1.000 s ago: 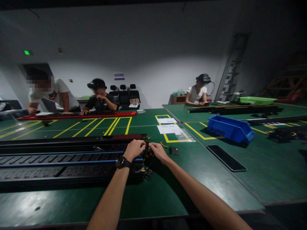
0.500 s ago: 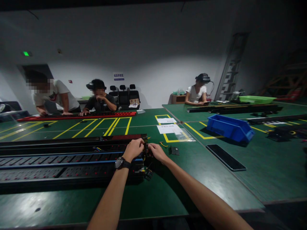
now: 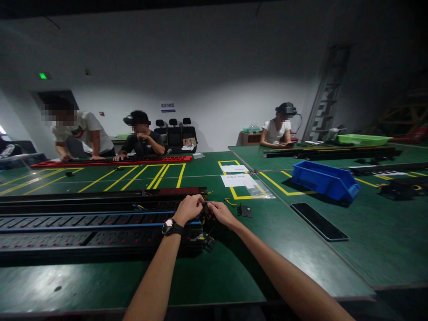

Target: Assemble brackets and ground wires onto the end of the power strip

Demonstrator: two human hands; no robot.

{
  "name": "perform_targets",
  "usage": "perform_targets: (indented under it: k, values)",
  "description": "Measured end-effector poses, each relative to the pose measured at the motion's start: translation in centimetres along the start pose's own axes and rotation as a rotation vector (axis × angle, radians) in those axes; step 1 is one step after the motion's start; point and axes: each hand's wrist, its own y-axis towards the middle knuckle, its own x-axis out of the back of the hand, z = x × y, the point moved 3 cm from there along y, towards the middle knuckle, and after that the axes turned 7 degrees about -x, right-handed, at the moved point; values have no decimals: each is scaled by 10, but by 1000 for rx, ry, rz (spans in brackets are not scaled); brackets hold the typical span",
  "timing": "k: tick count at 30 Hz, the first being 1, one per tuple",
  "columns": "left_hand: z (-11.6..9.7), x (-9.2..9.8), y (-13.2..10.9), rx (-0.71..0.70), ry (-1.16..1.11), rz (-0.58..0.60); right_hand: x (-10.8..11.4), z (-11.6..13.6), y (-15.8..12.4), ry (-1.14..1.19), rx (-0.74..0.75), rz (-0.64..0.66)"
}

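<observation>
Long black socket strips (image 3: 110,239), with rows of outlets and red dots, lie side by side on the left of the green table. At their right end my left hand (image 3: 189,209), with a watch on the wrist, is closed on a small black end piece (image 3: 207,213). My right hand (image 3: 221,213) pinches the same piece from the right side. Fingers and shadow hide most of its shape. Just below, another strip end shows loose wires and a small black part (image 3: 209,243). A black plate (image 3: 245,211) rests right of my hands, near a short yellow wire (image 3: 230,202).
A blue bin (image 3: 324,180) and a dark phone-like tablet (image 3: 319,221) are on the right. Paper sheets (image 3: 237,180) lie ahead on yellow-taped table markings. Across the table, two people stand near a red strip (image 3: 160,161) and another sits farther right (image 3: 276,132).
The view has shifted slightly, so the scene sits a little farther right. Both hands stay closed at the strip's end, with only slight finger movement.
</observation>
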Motion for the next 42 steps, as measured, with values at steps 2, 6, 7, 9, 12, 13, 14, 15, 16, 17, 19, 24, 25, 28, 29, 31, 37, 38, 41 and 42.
perform_targets:
  k: [2, 6, 7, 9, 12, 13, 14, 15, 16, 17, 19, 24, 25, 28, 29, 31, 37, 38, 41, 42]
  values:
    - [1, -1, 0, 6, -4, 3, 0, -2, 0, -19, 3, -13]
    - [3, -4, 0, 3, -21, 1, -1, -5, 2, -50, 12, -11]
    - [3, -4, 0, 1, -24, -2, -1, -6, 2, -57, 18, -9]
    - [3, -5, 0, -4, -25, -7, -1, -6, 2, -77, 25, -16]
    - [3, -4, -1, -11, -16, -13, 0, -6, 2, -102, 18, -48]
    - [3, -4, -1, -5, -10, -15, 0, -6, 2, -107, 12, -56]
    - [3, -4, -1, 3, -3, -18, 0, -6, 1, -109, 8, -60]
    - [2, -3, -1, 12, 4, -21, 0, -5, 1, -111, 6, -63]
    - [2, -3, -2, 21, 10, -22, 0, -5, 1, -113, 7, -66]
    - [2, -3, -2, 28, 13, -21, 0, -4, 0, -116, 9, -70]
    - [1, -3, -2, 36, 17, -19, 0, -3, 0, -122, 10, -85]
    - [1, -2, -1, 44, 12, -5, 0, 1, -2, -132, -5, -113]
    - [1, -1, -1, 40, 6, -2, 0, 2, -3, -128, -7, -106]
    - [2, -1, 0, 24, -28, 9, 0, 3, -3, -97, -14, -62]
    - [3, -1, 1, 22, -42, 12, 0, 3, -3, -84, -18, -47]
    - [4, -2, 2, 20, -68, 17, 0, 3, -2, -56, -28, -15]
    - [6, -3, 2, 6, -84, 11, 0, 1, 2, -36, -64, 25]
    - [5, -3, 1, 12, -78, 14, 0, 1, 2, -50, -69, 13]
    - [4, -3, 1, 40, -56, 21, 1, 2, 1, -87, -60, -31]
    - [4, -2, 1, 47, -50, 23, 1, 2, 1, -94, -54, -39]
